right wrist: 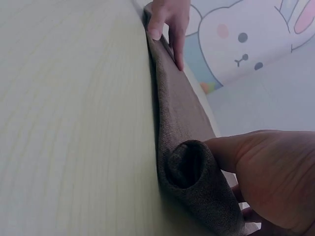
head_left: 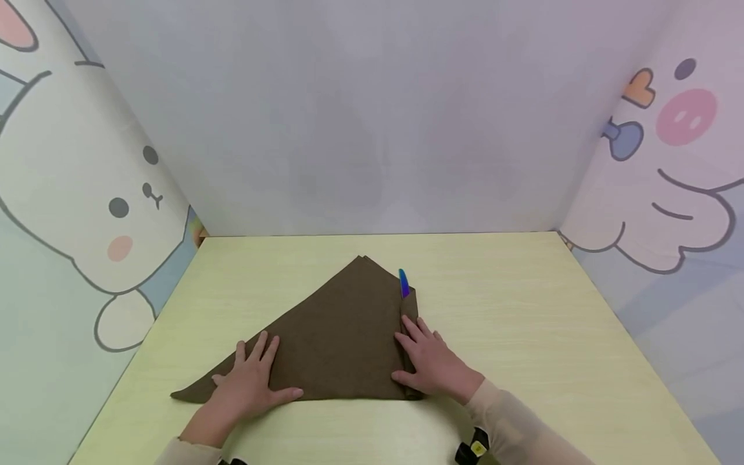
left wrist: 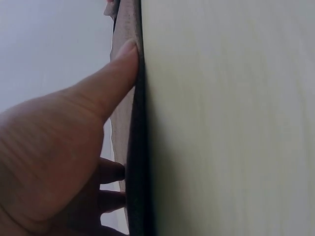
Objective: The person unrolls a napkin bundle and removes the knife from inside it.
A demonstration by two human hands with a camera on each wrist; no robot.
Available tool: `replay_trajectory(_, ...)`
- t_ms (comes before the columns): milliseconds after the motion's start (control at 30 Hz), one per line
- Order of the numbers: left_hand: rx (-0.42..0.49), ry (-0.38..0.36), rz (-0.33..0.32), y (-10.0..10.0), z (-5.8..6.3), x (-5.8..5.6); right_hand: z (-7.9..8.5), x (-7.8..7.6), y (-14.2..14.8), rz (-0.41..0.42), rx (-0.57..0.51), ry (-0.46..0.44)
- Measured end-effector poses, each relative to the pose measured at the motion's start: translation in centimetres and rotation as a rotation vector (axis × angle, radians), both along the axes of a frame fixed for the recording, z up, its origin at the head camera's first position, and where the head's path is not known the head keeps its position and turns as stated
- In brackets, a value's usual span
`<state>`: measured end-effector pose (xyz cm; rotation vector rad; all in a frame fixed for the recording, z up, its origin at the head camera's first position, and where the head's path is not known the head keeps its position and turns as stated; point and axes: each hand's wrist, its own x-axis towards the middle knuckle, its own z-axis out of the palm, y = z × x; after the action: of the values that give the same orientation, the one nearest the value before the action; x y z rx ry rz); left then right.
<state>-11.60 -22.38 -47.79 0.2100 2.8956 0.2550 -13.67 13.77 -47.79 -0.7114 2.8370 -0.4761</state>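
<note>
A brown cloth [head_left: 343, 336] lies folded on the table, its left end tapering to a point and its right edge rolled up. Out of the top of the roll [head_left: 410, 307] sticks a slim, shiny blue-purple tip [head_left: 403, 283]; the rest of that thing is hidden in the cloth. My left hand [head_left: 247, 381] rests with spread fingers on the cloth's left part, thumb along its near edge. Fairly straight fingers of my right hand [head_left: 433, 361] lie across the roll. In the right wrist view, the roll's coiled end [right wrist: 187, 164] shows beside the right thumb.
The pale wooden table [head_left: 500, 290] reaches back to a plain grey wall [head_left: 372, 129]. Side panels with a cartoon rabbit [head_left: 75, 174] and a cartoon pig [head_left: 686, 148] flank it on the left and right. A black band with a yellow mark [head_left: 478, 445] is near the right wrist.
</note>
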Motion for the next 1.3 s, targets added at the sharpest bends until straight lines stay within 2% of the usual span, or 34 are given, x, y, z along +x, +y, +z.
replay_trajectory(367, -0.002, 0.015, 0.003, -0.2, -0.2, 0.3, 0.1, 0.3, 0.7, -0.045, 0.001, 0.000)
replay_trajectory(733, -0.005, 0.014, 0.007, 0.0, -0.5, 0.7, -0.1, 0.3, 1.7, -0.050, -0.024, -0.002)
replay_trajectory(1300, -0.001, 0.047, -0.004, 0.0, 0.0, 0.9, -0.2, 0.5, 3.0, -0.059, -0.083, -0.007)
